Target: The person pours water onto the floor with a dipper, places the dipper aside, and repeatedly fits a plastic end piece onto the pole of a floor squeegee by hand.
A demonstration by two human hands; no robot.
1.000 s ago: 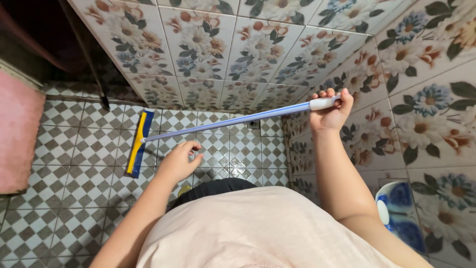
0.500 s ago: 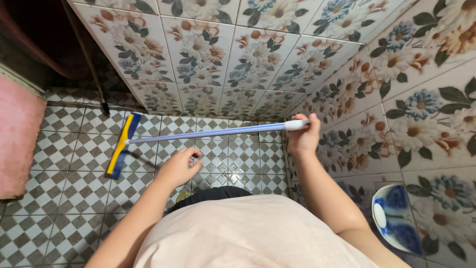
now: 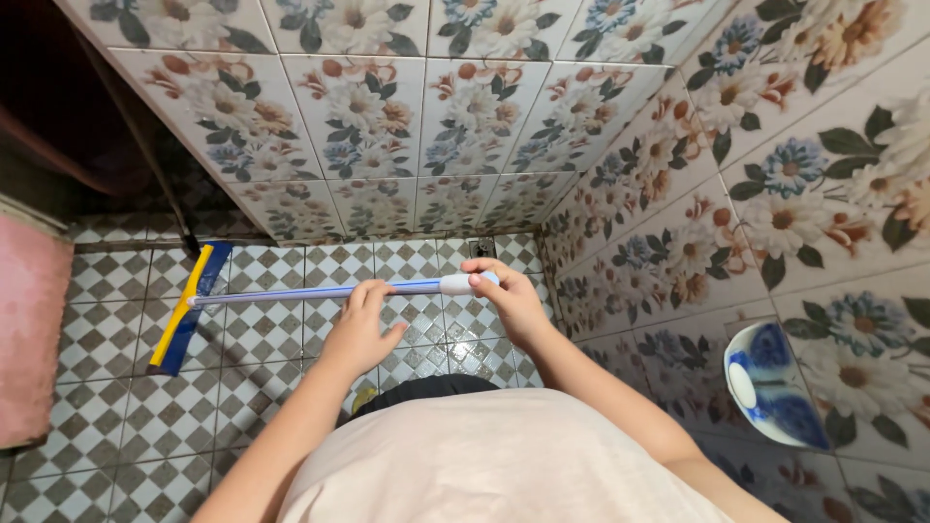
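Ceramic wall tiles (image 3: 407, 116): floral print, orange, white and blue flowers, cover the back wall and the right wall, meet in a corner at upper right.
Floor (image 3: 281, 339): small grey-and-white checker tiles, looks wet and shiny near the middle.
Shirt (image 3: 494, 455): pale pink, fills bottom centre, the person's own torso seen from above.
Pink mat or cloth (image 3: 29, 339): at left edge, beside the floor tiles; cannot tell exactly what it is.
Doorway area (image 3: 68, 116): dark, upper left, a thin dark rod leans across it down to the floor.
Squeegee (image 3: 291, 293): long pale blue handle, lies almost level across the view, white cap at the right end.
Squeegee head (image 3: 189, 308): blue with yellow strip, at left end of the handle, down on the floor tiles near the back wall, slightly tilted.
Bowl-shaped thing (image 3: 770, 387): blue and white, at right edge against the right wall, low.
Right hand (image 3: 504, 295): closed around the white-capped end of the handle, fingers wrapped over the top.
Left hand (image 3: 360, 329): fingers loosely curved, fingertips touching the handle mid-shaft from below, palm open, not a full grip.
Floor drain (image 3: 481, 248): small dark square, in the corner just beyond the right hand.
Yellow scrap (image 3: 364, 397): on floor just under the left wrist, too small to tell.
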